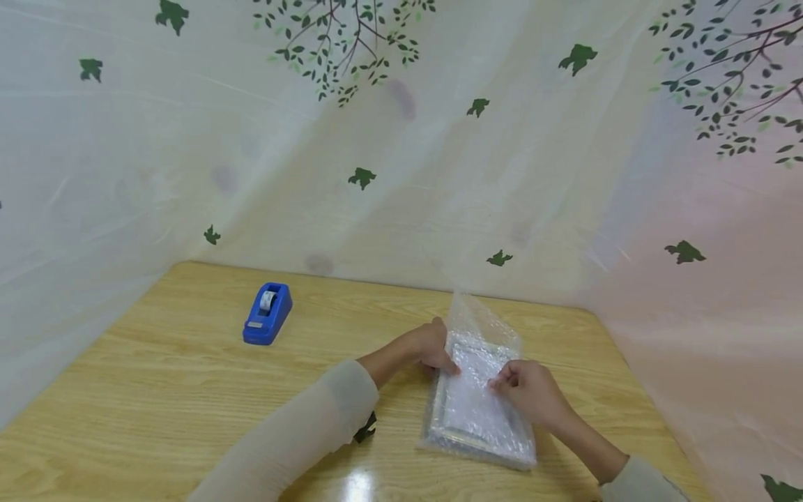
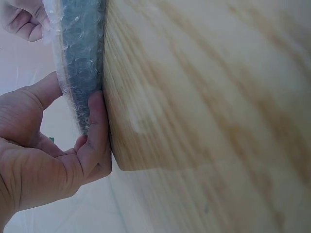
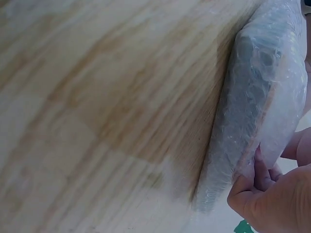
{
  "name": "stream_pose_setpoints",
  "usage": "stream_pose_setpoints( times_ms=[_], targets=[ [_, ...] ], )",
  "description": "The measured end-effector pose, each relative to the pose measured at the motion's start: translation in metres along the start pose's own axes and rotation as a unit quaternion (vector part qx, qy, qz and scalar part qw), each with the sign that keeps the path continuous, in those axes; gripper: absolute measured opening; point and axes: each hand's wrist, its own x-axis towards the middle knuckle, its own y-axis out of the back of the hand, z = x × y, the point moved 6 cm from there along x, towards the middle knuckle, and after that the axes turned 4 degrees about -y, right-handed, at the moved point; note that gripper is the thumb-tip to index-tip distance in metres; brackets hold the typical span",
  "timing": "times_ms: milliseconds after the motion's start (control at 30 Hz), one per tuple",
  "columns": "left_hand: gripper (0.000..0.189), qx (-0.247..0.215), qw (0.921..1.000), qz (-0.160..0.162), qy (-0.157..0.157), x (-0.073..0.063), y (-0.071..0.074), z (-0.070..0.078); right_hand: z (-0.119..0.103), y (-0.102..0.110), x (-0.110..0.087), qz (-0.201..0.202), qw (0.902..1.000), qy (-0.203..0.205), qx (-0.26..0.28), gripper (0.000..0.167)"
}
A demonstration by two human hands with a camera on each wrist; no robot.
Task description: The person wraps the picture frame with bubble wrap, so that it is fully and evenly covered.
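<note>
A flat, rectangular package in clear bubble wrap [image 1: 479, 418] lies on the table, and a frame-like border shows through the layers. At its left edge, my left hand [image 1: 433, 346] grips it with the thumb on top; in the left wrist view the fingers [image 2: 98, 121] curl against its side, low by the tabletop. My right hand [image 1: 533, 394] is over the package's right half, thumb and fingertips pinching the bubble wrap on the upper face. From the right wrist, the bent fingers [image 3: 262, 174] show at the wrap's edge. A loose end of wrap sticks out past the far side.
A blue tape dispenser [image 1: 268, 314] with a roll in it stands at the back left of the wooden table [image 1: 157, 390]. Pale curtains [image 1: 401, 230] with green leaf prints hang behind and along the sides.
</note>
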Motion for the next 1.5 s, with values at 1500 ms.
stream_pose_setpoints(
  times_ms=[1500],
  targets=[
    [0.098, -0.045, 0.9989, 0.01, -0.005, 0.003, -0.003, -0.003, 0.013, 0.0, 0.01, 0.017, 0.9975, -0.033, -0.06, 0.043]
  ],
)
